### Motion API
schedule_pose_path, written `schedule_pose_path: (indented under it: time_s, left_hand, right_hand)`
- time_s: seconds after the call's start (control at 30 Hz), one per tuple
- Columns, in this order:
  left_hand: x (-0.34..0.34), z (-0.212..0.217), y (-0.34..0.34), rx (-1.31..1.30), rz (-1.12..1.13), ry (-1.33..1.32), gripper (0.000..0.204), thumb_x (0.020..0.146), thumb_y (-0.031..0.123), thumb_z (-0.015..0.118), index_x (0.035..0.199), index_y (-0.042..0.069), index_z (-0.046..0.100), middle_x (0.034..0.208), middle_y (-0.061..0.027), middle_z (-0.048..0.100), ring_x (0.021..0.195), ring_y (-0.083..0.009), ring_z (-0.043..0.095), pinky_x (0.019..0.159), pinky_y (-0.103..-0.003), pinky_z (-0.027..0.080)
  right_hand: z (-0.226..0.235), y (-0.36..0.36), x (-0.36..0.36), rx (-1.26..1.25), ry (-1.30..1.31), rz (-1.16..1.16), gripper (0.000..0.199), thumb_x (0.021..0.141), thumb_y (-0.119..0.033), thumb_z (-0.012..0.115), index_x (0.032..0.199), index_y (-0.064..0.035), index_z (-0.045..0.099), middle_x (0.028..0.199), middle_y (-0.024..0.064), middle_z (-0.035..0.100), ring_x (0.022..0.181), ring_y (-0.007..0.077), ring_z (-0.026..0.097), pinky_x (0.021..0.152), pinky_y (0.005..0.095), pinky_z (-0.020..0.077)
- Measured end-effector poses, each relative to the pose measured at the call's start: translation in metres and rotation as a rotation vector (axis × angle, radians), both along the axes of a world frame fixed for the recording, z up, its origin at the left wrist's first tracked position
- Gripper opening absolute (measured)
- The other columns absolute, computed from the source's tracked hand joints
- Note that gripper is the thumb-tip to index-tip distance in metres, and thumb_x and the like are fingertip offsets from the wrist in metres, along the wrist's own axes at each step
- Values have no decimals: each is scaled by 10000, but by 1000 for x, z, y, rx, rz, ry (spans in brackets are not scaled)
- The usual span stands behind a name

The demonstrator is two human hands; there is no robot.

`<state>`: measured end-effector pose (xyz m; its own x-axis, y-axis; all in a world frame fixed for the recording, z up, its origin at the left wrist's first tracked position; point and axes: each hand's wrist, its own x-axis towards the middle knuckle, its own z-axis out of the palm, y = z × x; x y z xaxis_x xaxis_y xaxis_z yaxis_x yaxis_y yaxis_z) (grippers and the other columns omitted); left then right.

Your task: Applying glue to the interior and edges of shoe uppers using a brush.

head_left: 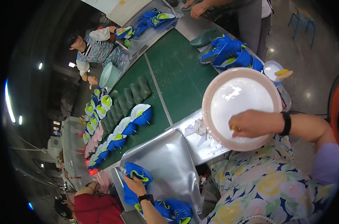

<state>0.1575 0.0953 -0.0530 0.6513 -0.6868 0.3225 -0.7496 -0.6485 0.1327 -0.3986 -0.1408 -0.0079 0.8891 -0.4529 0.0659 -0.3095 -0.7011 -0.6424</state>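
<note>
My left hand is closed on a blue shoe upper with a lime-green lining, over the metal tray at the lower middle. More blue uppers lie in that tray, just beside my left wrist. On the right, my right hand reaches over a large pale pink basin of white liquid. Its fingers are pinched around a small yellow thing, mostly hidden by the hand, close to the liquid's surface.
A green conveyor belt carries rows of blue-and-white uppers and dark green shoe lasts. Blue uppers lie beyond the basin. A small white bowl holds a yellow-handled tool. Co-workers stand at left, lower left and top.
</note>
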Motion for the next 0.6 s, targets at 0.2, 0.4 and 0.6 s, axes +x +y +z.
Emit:
schedule_pose_path:
  time_s: [0.2, 0.4, 0.6]
  left_hand:
    - [-42, 67, -22, -946, -10, 1207, 403, 939, 62, 567, 1328, -25, 503, 1280, -143, 609, 1203, -279, 578, 1049, -419, 448]
    - [-163, 46, -126, -870, -122, 1134, 397, 941, 76, 575, 1322, -13, 508, 1272, -144, 611, 1187, -274, 586, 1033, -417, 462]
    - [-221, 44, -172, -729, -400, 1170, 391, 944, 89, 584, 1317, -2, 513, 1263, -146, 613, 1170, -270, 595, 1016, -416, 475]
  right_hand:
    - [8, -8, -44, -36, -38, -192, 218, 877, -189, 702, 970, -22, 599, 871, 165, 657, 812, 344, 676, 713, 408, 529]
    - [28, -26, -54, -58, -466, -446, 193, 881, -173, 717, 956, -30, 612, 760, 79, 637, 657, 196, 609, 624, 309, 486]
    - [60, -32, -44, -83, -774, -354, 232, 884, -201, 705, 898, -8, 578, 768, 92, 641, 669, 221, 615, 613, 324, 467]
